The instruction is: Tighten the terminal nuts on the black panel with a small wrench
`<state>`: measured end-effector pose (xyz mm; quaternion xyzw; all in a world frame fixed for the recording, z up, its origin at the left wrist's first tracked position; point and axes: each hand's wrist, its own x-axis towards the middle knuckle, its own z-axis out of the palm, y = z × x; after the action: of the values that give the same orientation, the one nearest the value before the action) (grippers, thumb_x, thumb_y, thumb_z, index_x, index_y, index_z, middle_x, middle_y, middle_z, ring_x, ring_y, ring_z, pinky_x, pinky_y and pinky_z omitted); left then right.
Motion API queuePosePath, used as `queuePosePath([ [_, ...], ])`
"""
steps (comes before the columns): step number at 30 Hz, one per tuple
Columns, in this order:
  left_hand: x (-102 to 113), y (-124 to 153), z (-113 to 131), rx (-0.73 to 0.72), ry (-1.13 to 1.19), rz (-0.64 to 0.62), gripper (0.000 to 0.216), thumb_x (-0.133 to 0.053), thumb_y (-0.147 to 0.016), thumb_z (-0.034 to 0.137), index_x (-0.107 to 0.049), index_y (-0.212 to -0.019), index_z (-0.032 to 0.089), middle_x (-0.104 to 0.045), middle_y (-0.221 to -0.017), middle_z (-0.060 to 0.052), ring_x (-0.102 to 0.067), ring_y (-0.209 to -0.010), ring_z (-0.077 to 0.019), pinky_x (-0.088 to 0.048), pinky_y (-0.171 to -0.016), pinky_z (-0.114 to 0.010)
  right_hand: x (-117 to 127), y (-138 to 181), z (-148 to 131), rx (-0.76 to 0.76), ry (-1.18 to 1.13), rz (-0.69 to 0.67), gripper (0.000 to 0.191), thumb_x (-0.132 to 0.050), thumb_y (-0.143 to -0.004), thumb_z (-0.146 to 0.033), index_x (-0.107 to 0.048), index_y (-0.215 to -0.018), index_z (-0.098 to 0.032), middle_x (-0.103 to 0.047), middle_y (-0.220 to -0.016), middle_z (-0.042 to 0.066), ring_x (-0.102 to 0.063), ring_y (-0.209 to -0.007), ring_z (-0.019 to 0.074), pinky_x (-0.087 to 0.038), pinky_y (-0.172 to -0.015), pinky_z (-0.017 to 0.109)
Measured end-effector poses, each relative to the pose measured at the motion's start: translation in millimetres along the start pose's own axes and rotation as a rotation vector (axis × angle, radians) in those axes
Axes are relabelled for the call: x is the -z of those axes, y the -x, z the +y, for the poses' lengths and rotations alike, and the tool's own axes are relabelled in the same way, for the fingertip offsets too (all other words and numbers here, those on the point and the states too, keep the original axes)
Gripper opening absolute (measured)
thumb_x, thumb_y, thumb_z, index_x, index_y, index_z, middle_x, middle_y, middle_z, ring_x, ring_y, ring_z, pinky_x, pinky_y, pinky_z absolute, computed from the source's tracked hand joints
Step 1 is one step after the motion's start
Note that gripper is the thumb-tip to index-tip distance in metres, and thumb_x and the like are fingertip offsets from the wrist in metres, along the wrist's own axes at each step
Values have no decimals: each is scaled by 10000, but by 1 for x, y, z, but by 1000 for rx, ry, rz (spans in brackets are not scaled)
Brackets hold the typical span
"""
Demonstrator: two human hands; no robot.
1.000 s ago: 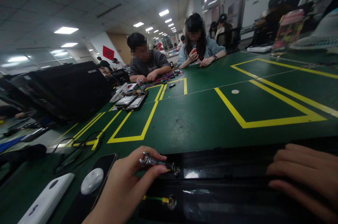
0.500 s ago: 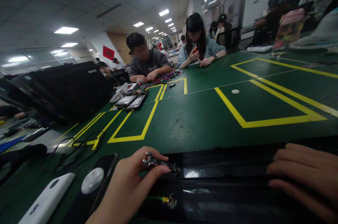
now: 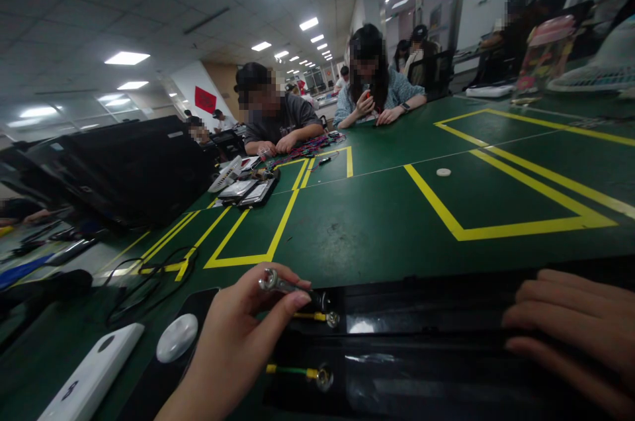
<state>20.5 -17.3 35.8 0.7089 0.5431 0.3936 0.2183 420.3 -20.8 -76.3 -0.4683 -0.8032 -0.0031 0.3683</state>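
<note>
Wrench (image 3: pixel 282 284) pinched in left hand (image 3: pixel 233 335), just beside upper terminal bolt (image 3: pixel 332 319). Right hand (image 3: pixel 565 331) rests on black panel (image 3: pixel 436 368) (hands well apart).

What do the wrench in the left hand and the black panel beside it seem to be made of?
The wrench looks like chrome-plated steel: its ring end shines bright silver. The black panel has a smooth, glossy finish, with pale glare patches from the light; it could be plastic or glass, and the look leaves that open.
</note>
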Motion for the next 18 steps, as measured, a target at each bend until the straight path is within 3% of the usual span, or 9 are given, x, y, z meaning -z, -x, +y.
queuePosePath([
  [2, 8, -11, 5, -10, 51, -50, 56, -717, -895, 185, -741, -895, 235, -855, -908, 0, -806, -754, -156, -641, -670, -218, -4, 3, 2, -22, 1, 24, 343, -624, -854, -665, -750, -934, -356, -636, -755, 44, -636, -776, 276, -576, -637, 373],
  [6, 17, -30, 8, 56, 186, -317, 52, -723, -896, 166, -731, -910, 215, -851, -874, -10, -799, -796, -167, -634, -718, -241, -8, 5, 6, -31, 14, 43, 358, -608, -845, -680, -747, -931, -361, -627, -751, 53, -632, -773, 284, -576, -637, 389],
  [8, 15, -33, 5, 67, 201, -391, 51, -735, -891, 158, -720, -876, 204, -849, -870, -23, -787, -792, -167, -620, -727, -246, -9, 5, 7, -33, 26, 49, 361, -601, -842, -682, -746, -934, -364, -626, -754, 57, -632, -776, 288, -577, -639, 397],
  [18, 6, -27, -11, 73, 235, -372, 59, -725, -895, 155, -751, -865, 199, -859, -909, -44, -790, -811, -171, -606, -729, -254, -3, 6, 21, 51, 115, -20, 299, -604, -856, -627, -747, -950, -381, -650, -800, 75, -650, -818, 309, -595, -670, 435],
])
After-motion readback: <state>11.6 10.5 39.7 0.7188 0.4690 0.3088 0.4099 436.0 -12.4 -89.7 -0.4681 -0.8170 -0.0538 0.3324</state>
